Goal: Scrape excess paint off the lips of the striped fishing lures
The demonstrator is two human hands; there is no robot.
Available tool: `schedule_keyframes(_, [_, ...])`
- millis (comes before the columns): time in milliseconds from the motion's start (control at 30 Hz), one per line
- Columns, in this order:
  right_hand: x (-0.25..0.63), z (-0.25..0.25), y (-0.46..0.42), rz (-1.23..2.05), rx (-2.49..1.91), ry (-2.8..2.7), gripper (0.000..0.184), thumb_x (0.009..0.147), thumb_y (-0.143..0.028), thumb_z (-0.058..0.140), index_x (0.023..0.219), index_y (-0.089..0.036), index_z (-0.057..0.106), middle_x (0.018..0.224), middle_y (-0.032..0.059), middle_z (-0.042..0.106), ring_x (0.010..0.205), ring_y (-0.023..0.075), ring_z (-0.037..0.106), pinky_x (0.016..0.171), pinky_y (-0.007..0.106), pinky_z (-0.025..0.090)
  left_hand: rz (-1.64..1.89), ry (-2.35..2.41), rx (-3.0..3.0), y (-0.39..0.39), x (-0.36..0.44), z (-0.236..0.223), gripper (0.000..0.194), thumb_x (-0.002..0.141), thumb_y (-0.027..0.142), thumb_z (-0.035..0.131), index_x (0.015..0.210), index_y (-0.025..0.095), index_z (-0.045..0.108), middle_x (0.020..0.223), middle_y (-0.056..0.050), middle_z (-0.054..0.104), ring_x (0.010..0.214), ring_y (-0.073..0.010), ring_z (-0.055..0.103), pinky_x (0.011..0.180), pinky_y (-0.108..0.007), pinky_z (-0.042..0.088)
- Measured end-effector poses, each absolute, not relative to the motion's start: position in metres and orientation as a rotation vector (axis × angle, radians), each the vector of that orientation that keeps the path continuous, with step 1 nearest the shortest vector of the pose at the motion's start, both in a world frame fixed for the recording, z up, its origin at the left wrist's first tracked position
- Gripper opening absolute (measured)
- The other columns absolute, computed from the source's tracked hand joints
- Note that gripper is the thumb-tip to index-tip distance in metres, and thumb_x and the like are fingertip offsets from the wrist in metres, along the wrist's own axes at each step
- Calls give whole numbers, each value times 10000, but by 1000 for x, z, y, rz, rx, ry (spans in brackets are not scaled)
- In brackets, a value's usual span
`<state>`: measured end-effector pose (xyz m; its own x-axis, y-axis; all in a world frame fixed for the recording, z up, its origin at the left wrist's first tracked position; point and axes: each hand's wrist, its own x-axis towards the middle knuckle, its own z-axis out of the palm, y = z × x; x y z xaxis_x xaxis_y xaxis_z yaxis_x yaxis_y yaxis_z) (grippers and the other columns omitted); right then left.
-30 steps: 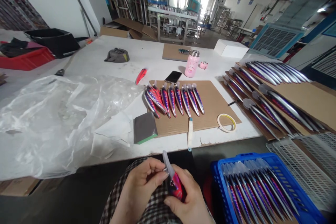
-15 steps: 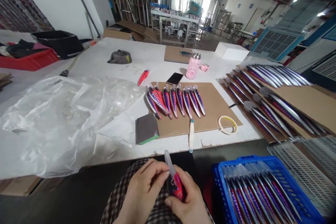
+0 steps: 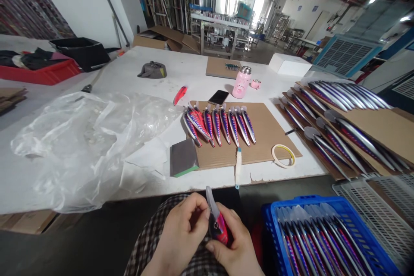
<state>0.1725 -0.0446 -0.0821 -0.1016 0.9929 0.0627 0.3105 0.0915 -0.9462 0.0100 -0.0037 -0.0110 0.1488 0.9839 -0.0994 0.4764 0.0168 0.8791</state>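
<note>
Over my lap, both hands hold one fishing lure (image 3: 217, 224), red and purple with a clear lip pointing up. My left hand (image 3: 181, 235) pinches it near the lip with its fingers closed. My right hand (image 3: 236, 246) cups the lure's body from the right and below. On the table ahead, a row of several matching lures (image 3: 220, 123) lies on a cardboard sheet (image 3: 268, 131). A blue crate (image 3: 326, 241) at my right is packed with more lures.
A grey sanding block (image 3: 183, 163), a small knife (image 3: 238, 168) and a tape ring (image 3: 283, 155) lie near the table's front edge. Crumpled clear plastic (image 3: 84, 138) covers the left. A phone (image 3: 218, 97), a pink bottle (image 3: 242, 83) and stacked cardboard trays of lures (image 3: 343, 125) lie further off.
The view has shifted a little, so the table sits slightly further right and lower. My hands stay on the lure, with the left fingers curled tighter near the lip.
</note>
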Motion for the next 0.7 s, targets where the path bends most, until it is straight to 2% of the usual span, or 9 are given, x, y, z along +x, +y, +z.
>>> schedule_keyframes(100, [174,-78,-42,1056,-1357,-1619,698,659,-152,736,1314,-314,560,1228,55,679,1138,322,616,989,493,477,745,1468,1563,-1,12,-9,168,844,262,466,686,226,509,621,28,565,579,-155,549,542,-252,383])
schedule_keyframes(233, [177,-74,-39,1093,-1371,-1701,683,677,-167,723,1327,-277,549,1281,96,652,1186,372,583,1034,635,382,717,1412,1477,0,12,-11,116,839,275,443,744,226,488,647,26,535,596,-165,527,571,-271,400])
schedule_keyframes(333, [179,-76,-39,1117,-1371,-1711,672,679,-162,717,1323,-265,554,1289,109,646,1197,379,576,1045,665,346,721,1376,1436,-1,11,-15,95,838,281,440,765,229,472,668,27,520,608,-168,518,585,-282,408])
schedule_keyframes(467, [178,-79,-41,1107,-1387,-1703,685,671,-169,732,1326,-264,556,1292,112,644,1192,377,577,1037,635,378,733,1380,1420,-3,11,-18,81,840,267,445,770,231,464,666,36,506,602,-159,507,577,-273,399])
schedule_keyframes(600, [175,-75,-40,1085,-1336,-1683,706,650,-132,745,1315,-281,562,1242,81,672,1131,326,616,985,504,480,774,1385,1435,-4,12,-17,87,841,255,438,760,234,463,632,54,481,569,-147,482,549,-254,384])
schedule_keyframes(700, [174,-73,-38,1075,-1279,-1651,723,649,-129,753,1322,-298,551,1234,57,674,1121,294,626,973,426,506,772,1443,1446,-4,14,-14,109,836,263,449,733,232,467,615,54,490,558,-143,486,535,-246,373])
